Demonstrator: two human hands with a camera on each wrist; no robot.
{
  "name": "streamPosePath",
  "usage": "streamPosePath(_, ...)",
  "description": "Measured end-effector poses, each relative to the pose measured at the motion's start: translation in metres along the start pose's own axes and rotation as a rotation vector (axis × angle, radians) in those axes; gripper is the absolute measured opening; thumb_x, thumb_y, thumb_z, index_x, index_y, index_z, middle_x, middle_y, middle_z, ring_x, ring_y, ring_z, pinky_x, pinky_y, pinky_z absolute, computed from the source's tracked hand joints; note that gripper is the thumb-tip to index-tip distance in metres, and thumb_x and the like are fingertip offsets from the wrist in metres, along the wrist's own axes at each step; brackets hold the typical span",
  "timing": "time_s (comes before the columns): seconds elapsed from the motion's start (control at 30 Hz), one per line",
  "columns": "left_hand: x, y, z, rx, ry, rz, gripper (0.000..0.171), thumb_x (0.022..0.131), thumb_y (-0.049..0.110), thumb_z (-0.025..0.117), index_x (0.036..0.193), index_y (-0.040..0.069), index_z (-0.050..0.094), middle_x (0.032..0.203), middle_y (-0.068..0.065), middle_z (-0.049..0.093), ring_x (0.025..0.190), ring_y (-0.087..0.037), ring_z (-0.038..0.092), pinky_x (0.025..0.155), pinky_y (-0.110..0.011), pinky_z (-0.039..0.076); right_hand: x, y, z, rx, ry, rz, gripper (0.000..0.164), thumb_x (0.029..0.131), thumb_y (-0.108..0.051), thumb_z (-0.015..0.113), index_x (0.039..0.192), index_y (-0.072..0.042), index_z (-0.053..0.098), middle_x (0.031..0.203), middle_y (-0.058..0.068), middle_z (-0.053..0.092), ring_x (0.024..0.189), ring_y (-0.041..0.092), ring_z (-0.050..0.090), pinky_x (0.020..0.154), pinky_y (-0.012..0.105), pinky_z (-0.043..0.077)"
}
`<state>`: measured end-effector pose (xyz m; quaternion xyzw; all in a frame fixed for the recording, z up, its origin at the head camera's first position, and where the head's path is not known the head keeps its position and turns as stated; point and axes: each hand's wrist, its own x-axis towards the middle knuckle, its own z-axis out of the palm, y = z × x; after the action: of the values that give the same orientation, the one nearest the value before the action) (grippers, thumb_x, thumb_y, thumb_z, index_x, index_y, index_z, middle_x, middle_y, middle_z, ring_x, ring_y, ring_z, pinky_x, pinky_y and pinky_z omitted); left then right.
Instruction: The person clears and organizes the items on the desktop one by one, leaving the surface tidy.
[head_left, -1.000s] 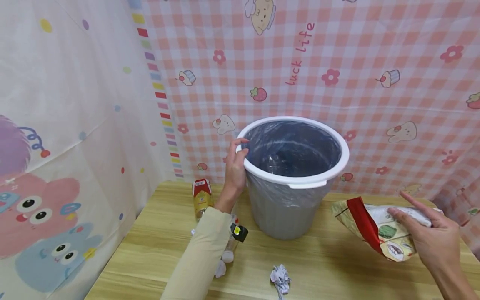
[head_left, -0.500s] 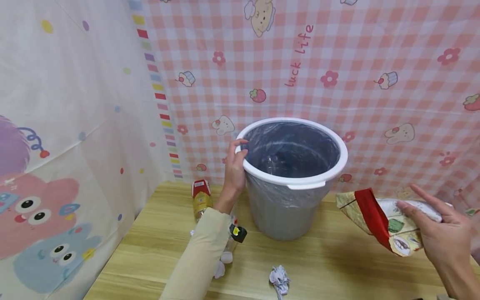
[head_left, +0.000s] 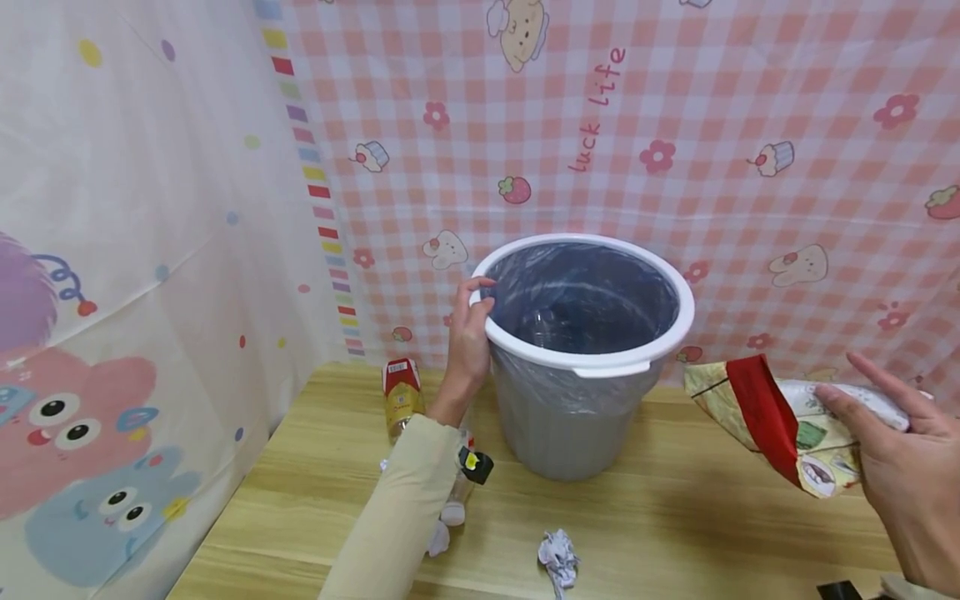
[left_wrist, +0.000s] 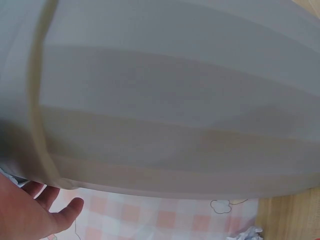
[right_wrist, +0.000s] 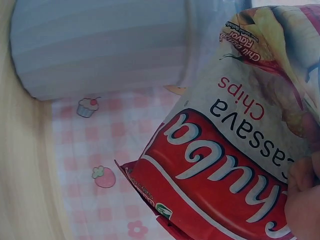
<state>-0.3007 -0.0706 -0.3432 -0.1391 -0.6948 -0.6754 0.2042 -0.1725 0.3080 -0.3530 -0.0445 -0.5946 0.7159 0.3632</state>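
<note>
A grey trash bin [head_left: 570, 433] with a white rim stands upright at the back of the table, lined with a clear plastic bag. Something clear, perhaps a bottle [head_left: 547, 327], lies inside it. My left hand [head_left: 468, 350] grips the left side of the rim, fingers over the edge; in the left wrist view the hand [left_wrist: 25, 212] is at the bin wall [left_wrist: 175, 100]. To the right of the bin, above the table, my right hand [head_left: 911, 467] holds a chip bag [head_left: 772, 421]. Red "Cassava Chips" printing shows on the bag [right_wrist: 210, 175] in the right wrist view.
A crumpled paper ball [head_left: 558, 557] lies in front of the bin. Left of it are a red and gold carton [head_left: 403, 396] and a clear bottle [head_left: 454, 510], partly hidden by my left sleeve. A checked cloth [head_left: 750, 208] hangs right behind the table.
My right hand has moved right and slightly up with the chip bag, away from the bin. The left hand stays on the rim.
</note>
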Motion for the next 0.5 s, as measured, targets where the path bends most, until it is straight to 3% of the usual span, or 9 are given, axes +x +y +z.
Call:
streamPosePath(0.3,0.001,0.001,0.001,-0.011,-0.001,-0.004,0.034,0.097,0.018,0.036,0.127,0.006,0.049,0.148,-0.012,0.041,0.137,-0.025,0.039,0.114,-0.047,0.032,0.009,-0.009,0.003,0.167,0.008,-0.023,0.047,0.079,0.023,0.065,0.125,0.01,0.062,0.075,0.006,0.068,0.054,0.008,0.066,0.047,0.018,0.051)
streamPosePath(0.5,0.001,0.0,0.001,0.003,0.016,-0.006,0.035,0.096,0.019,0.037,0.126,0.006,0.05,0.145,-0.013,0.045,0.134,-0.026,0.041,0.113,-0.047,0.032,0.014,-0.016,0.005,0.126,-0.051,-0.104,0.045,0.084,0.02,0.062,0.127,0.01,0.06,0.092,0.006,0.068,0.066,0.006,0.066,0.054,0.014,0.052)
